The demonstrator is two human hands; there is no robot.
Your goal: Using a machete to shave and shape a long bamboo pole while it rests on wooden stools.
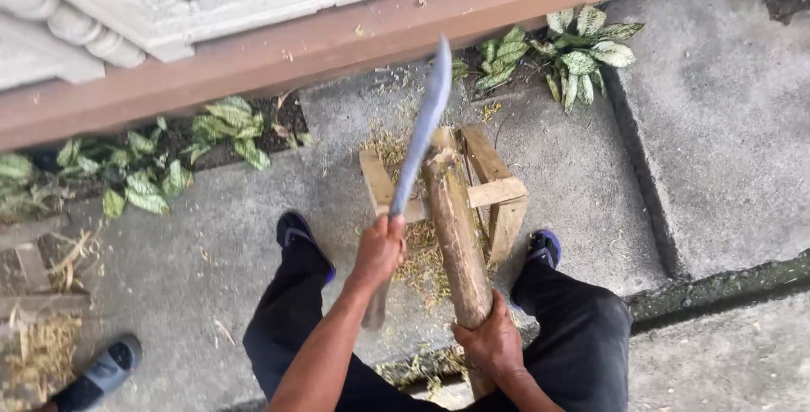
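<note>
Head view: left hand is gripping the machete, right hand clamping the log on the wooden stand — shavings scattered, bark mostly remaining.

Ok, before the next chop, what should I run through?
1. Left hand closed round the machete handle: ok.
2. Right hand grips the log at its near end, away from the blade: ok.
3. Log's far end leans on the wooden frame: ok.
4. Blade touching the log's tip: cannot tell, the blade is blurred.
5. Own shoes stand on either side of the frame, away from the blade: ok.
6. Another person's sandal sits far off at the left edge: ok.
</note>
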